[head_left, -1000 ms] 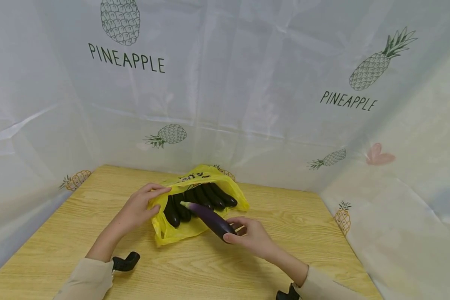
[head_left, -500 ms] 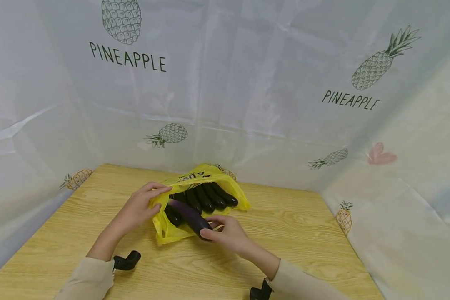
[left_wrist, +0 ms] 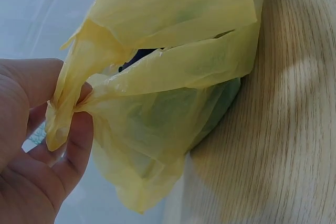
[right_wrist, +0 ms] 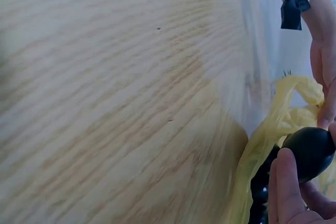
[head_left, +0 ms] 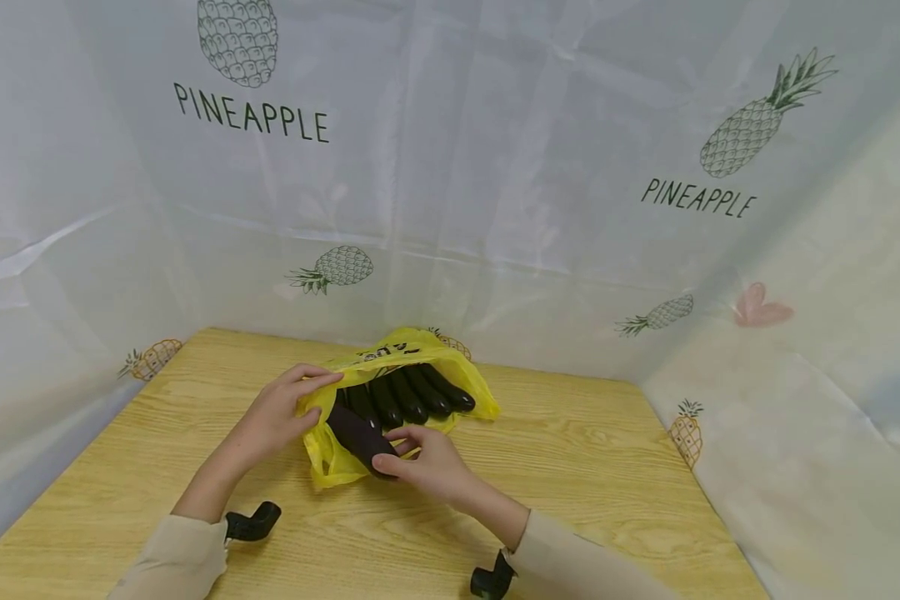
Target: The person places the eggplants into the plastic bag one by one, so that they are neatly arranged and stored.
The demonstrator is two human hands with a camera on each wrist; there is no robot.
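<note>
A yellow plastic bag [head_left: 461, 367] lies on its side with its mouth toward me, and several dark eggplants [head_left: 412, 398] rest side by side inside it. My left hand [head_left: 273, 417] pinches the bag's rim at the left; in the left wrist view the thumb and fingers [left_wrist: 79, 150] grip bunched yellow plastic. My right hand [head_left: 431, 467] holds one eggplant [head_left: 356, 437] by its rounded lower end, at the left of the bag's mouth. The stem end of that eggplant is hidden within the bag. The right wrist view shows its dark end [right_wrist: 310, 153] between thumb and fingers.
The wooden table [head_left: 570, 467] extends around the bag on both sides and in front. A pale pineapple-printed curtain [head_left: 495, 167] hangs behind and along the sides. Black camera mounts [head_left: 255, 522] stick out from both wrists.
My right hand has moved left, pushing the eggplant into the left part of the bag; its pale stem end has gone out of sight. The left hand has stayed on the rim.
</note>
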